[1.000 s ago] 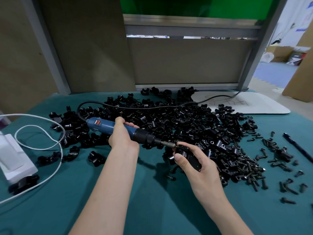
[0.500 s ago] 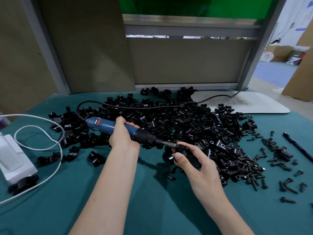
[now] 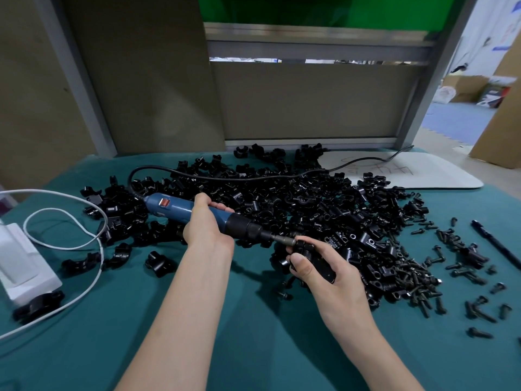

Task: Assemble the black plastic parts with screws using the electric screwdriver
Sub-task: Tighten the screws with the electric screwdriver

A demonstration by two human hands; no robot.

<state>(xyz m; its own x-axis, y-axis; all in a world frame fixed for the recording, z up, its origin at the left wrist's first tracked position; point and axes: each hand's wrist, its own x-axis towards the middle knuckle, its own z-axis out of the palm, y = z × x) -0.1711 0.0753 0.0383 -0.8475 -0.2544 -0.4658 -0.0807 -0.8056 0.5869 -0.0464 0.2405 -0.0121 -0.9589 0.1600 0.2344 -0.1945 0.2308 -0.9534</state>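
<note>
My left hand [image 3: 207,231] grips the blue electric screwdriver [image 3: 180,210] around its body, holding it nearly level with the tip pointing right. Its metal bit [image 3: 283,240] meets a black plastic part [image 3: 313,256] that my right hand [image 3: 329,273] holds just above the green cloth. Whether a screw sits under the bit is hidden by my fingers. A big heap of black plastic parts [image 3: 296,204] lies behind both hands. Loose black screws [image 3: 417,286] are scattered to the right of it.
The screwdriver's black cable [image 3: 225,176] loops back over the heap. A white box [image 3: 22,258] with a white cord [image 3: 70,244] sits at the left edge. A white board [image 3: 408,173] lies at the back right, a black pen [image 3: 496,244] at the far right.
</note>
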